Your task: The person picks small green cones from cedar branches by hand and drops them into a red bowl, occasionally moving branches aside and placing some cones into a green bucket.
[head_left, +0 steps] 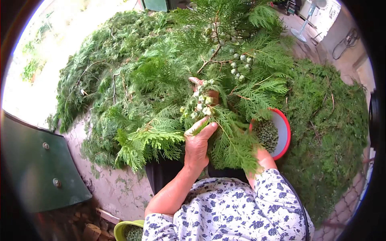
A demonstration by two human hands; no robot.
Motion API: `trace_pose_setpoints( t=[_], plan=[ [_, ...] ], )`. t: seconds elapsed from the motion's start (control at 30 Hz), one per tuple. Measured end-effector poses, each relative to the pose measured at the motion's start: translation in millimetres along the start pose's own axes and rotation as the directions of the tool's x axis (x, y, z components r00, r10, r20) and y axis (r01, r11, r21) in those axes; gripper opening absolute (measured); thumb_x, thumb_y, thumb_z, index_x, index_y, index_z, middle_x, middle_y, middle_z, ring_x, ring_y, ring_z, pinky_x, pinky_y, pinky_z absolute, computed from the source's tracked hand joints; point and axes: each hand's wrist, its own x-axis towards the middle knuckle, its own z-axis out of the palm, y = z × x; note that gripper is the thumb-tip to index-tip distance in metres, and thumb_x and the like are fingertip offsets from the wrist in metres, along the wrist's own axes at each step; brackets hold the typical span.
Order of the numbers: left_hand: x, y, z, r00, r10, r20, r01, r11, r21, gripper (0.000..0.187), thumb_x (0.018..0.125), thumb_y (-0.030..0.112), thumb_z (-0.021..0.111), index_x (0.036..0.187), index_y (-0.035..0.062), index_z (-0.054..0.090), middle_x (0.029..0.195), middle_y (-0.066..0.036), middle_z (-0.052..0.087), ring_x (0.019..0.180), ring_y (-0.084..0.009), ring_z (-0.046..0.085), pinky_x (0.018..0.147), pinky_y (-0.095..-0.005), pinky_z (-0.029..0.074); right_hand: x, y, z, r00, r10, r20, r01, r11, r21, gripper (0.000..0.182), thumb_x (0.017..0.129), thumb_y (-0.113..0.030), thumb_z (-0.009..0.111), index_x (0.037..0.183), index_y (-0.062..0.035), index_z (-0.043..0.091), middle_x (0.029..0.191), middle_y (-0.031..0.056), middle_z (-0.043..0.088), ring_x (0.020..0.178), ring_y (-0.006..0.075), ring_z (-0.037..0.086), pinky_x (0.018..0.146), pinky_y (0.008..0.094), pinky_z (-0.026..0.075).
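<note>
A leafy evergreen branch (211, 58) with scale-like green sprays and clusters of pale green cones (206, 102) rises in front of my body. My left hand (197, 146) reaches up from below, thumb and forefinger closing on a sprig just under the middle cones. My right forearm passes beneath the foliage, which hides much of it. Behind the cones, my right hand (211, 96) shows in part, its fingers curled round the branch. Close to my right forearm is a red-rimmed bowl (286, 134), tilted, with many small green cones (266, 134) inside.
Large heaps of cut branches lie ahead to the left (116, 68) and on the right (325, 132). A yellow-green bucket (118, 231) with green cones stands at lower left. A dark green metal panel (40, 164) is at the left, and a fan stand (298, 34) at back right.
</note>
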Motion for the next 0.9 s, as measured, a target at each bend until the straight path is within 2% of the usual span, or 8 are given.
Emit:
trace_pose_setpoints(
  t=[0.23,0.3,0.47,0.6,0.7,0.8,0.83,0.9],
  plan=[
    [13,-29,-52,0.987,0.144,-0.065,-0.096,0.873,0.478,0.031,0.080,0.007,0.061,0.111,0.0036,0.056,0.093,-0.003,0.060,0.082,-0.0102,0.054,0.073,-0.0249,0.044,-3,-31,-37,0.981,-0.019,0.193,0.019,1.000,0.003,0.055,0.082,-0.033,0.059,0.125,-0.0002,0.046,0.113,0.0082,0.057,0.087,0.0124,0.057,0.083,0.0267,0.046],
    [15,-36,-56,0.985,0.150,-0.088,-0.096,0.892,0.442,0.035,0.079,0.008,0.060,0.113,0.0090,0.053,0.090,-0.002,0.058,0.079,-0.0109,0.054,0.070,-0.0258,0.046,-8,-49,-42,0.861,-0.330,0.386,0.469,0.809,-0.354,0.043,0.086,-0.027,0.056,0.118,0.0014,0.053,0.108,0.0055,0.059,0.086,0.0076,0.056,0.080,0.0252,0.047],
    [10,-19,-39,0.995,-0.024,-0.092,0.059,0.915,0.399,0.039,0.082,0.019,0.064,0.115,0.0032,0.052,0.105,-0.004,0.054,0.096,-0.0124,0.049,0.087,-0.0266,0.038,-4,-68,-74,0.853,-0.211,0.478,0.518,0.454,-0.725,0.041,0.085,-0.025,0.058,0.116,0.0017,0.055,0.098,0.0076,0.062,0.083,0.0076,0.056,0.075,0.0245,0.049],
    [11,-21,-43,0.999,-0.015,-0.035,0.030,0.864,0.502,0.042,0.082,0.025,0.065,0.116,0.0038,0.052,0.106,-0.005,0.056,0.095,-0.0120,0.051,0.086,-0.0272,0.039,-7,-62,-93,0.984,0.103,0.146,-0.127,0.978,0.168,0.042,0.080,-0.027,0.067,0.116,-0.0081,0.058,0.101,0.0071,0.064,0.073,0.0060,0.057,0.067,0.0220,0.049],
    [15,-27,-62,0.991,0.097,0.088,-0.131,0.727,0.674,0.040,0.080,0.025,0.067,0.111,0.0022,0.056,0.106,-0.005,0.058,0.097,-0.0136,0.052,0.086,-0.0296,0.041,-5,-98,-97,0.969,0.005,0.247,0.194,0.604,-0.773,0.033,0.083,-0.007,0.058,0.115,-0.0128,0.060,0.093,0.0054,0.068,0.074,0.0067,0.058,0.070,0.0210,0.047],
    [13,-44,-82,0.990,0.053,0.128,-0.118,0.810,0.575,0.036,0.084,0.023,0.062,0.112,0.0010,0.055,0.109,-0.007,0.058,0.101,-0.0138,0.052,0.091,-0.0321,0.041,-18,-132,-103,0.983,-0.161,0.090,0.172,0.622,-0.764,0.030,0.081,-0.003,0.060,0.111,-0.0067,0.061,0.087,0.0035,0.066,0.081,0.0097,0.060,0.078,0.0237,0.047],
    [14,-61,-97,0.993,-0.037,0.114,0.024,0.993,0.116,0.031,0.088,0.017,0.057,0.113,0.0000,0.053,0.110,-0.009,0.057,0.101,-0.0152,0.053,0.094,-0.0339,0.040,-26,-139,-99,0.966,-0.244,0.089,0.223,0.606,-0.763,0.025,0.082,-0.004,0.061,0.107,-0.0059,0.063,0.084,0.0030,0.066,0.079,0.0093,0.060,0.075,0.0230,0.047],
    [8,-70,-94,0.986,0.036,0.164,-0.102,0.907,0.409,0.031,0.088,0.017,0.056,0.114,0.0001,0.053,0.110,-0.010,0.057,0.101,-0.0167,0.053,0.093,-0.0342,0.041,-43,-151,-85,0.944,-0.309,0.115,0.273,0.536,-0.799,0.013,0.082,-0.007,0.062,0.093,-0.0034,0.066,0.079,0.0025,0.065,0.073,0.0074,0.059,0.067,0.0215,0.048]
  ],
)
